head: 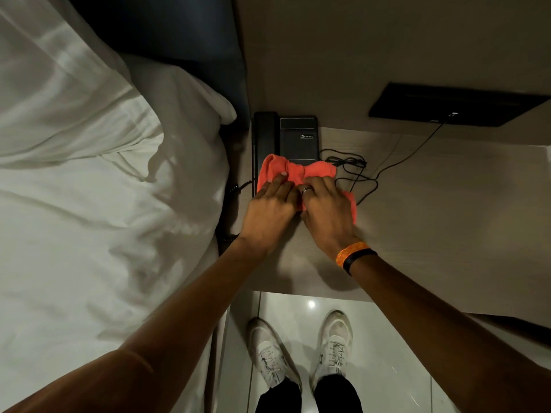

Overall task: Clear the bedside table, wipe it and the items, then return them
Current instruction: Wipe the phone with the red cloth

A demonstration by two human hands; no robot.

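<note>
- a person is standing at the bedside table (447,210), looking straight down on it.
- a black telephone (298,135) is sitting at the table's back left corner, right against the wall and just beside the bed (89,219).
- an orange cloth (298,171) is lying bunched over the near end of the telephone, spilling onto the table on the right.
- the left hand (268,210) is pressing on the cloth's left part, its fingers lying close together and nearly straight.
- the right hand (325,207) is touching the left one, its fingers curling down and bunching the cloth under them; a ring (306,190) is showing on one finger.
- two wristbands (353,254), one orange and one black, are circling the right wrist.
- a thin black cable (357,174) is lying looped on the table just right of the cloth and running up to a dark wall panel (456,104).
- a white pillow (74,84) is resting at the head of the bed.
- white shoes (271,350) are standing on the glossy floor (387,368) below the table's edge.
</note>
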